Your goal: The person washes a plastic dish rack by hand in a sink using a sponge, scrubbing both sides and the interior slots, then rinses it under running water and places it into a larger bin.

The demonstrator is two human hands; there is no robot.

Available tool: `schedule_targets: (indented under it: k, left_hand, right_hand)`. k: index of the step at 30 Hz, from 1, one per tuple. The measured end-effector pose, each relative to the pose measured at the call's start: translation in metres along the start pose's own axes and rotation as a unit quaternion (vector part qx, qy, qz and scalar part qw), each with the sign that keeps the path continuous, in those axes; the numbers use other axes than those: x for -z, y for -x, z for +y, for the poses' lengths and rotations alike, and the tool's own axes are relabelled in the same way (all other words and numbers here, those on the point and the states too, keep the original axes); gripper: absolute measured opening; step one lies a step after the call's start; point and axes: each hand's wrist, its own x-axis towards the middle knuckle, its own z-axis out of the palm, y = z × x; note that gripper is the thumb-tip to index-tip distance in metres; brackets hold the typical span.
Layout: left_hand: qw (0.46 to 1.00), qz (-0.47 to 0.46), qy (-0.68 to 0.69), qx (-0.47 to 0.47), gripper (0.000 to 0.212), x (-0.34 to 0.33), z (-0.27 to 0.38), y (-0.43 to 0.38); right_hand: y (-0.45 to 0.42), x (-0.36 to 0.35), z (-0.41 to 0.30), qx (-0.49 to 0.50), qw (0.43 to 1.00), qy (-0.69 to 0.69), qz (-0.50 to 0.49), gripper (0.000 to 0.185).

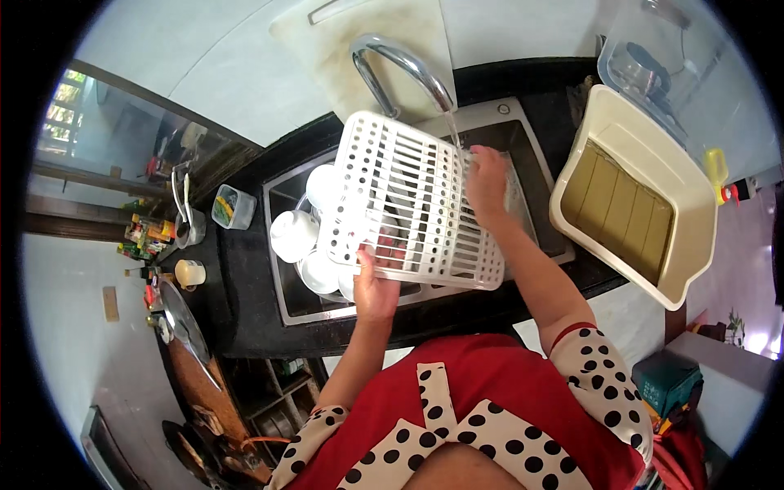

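A white slotted plastic dish rack [422, 202] is held tilted over the double sink [275, 269]. My left hand [376, 285] grips its near edge, thumb on top and fingers behind the slats. My right hand [489, 184] lies on the rack's right side, below the running water of the chrome faucet [407, 55]; whether it holds anything there cannot be told. Stacked white bowls [294, 236] stand in the left basin, partly hidden by the rack. The right basin [527, 165] shows beyond my right hand.
A cream plastic tub [692, 239] stands on the counter to the right. A clear plastic container [236, 208] with a sponge, a cup [190, 274] and a holder with utensils [190, 228] stand left of the sink. A cutting board [306, 43] leans behind the faucet.
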Motion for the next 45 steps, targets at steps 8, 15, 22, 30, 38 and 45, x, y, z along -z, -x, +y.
schedule_targets:
  k: [8,15,22,30,38,45]
  left_hand:
    - [0.994,-0.025,-0.094,0.05,0.039,-0.005,-0.033,-0.018]
    - [0.998,0.017,-0.016,0.064,0.041,-0.002,-0.019,-0.038]
    - [0.996,-0.009,-0.059,0.06,0.042,0.001,-0.017,-0.027]
    - [0.996,-0.039,-0.05,0.055,0.046,-0.005,-0.043,-0.044]
    - [0.979,-0.09,-0.172,0.066,0.048,-0.009,-0.105,-0.05]
    - [0.982,-0.054,-0.143,0.112,0.044,0.001,-0.131,-0.051]
  right_hand:
    - [-0.005,-0.028,-0.077,-0.054,0.981,-0.094,-0.159,0.038]
    - [0.008,-0.029,0.023,0.066,0.996,-0.02,-0.054,0.027]
    - [0.033,-0.033,0.144,-0.291,0.944,0.142,-0.057,0.027]
    - [-0.005,-0.051,-0.006,-0.11,0.994,-0.015,-0.009,0.016]
    - [-0.037,-0.014,-0.061,0.051,0.995,-0.082,0.016,0.016]
    - [-0.034,-0.022,-0.048,0.149,0.985,-0.071,-0.043,0.022]
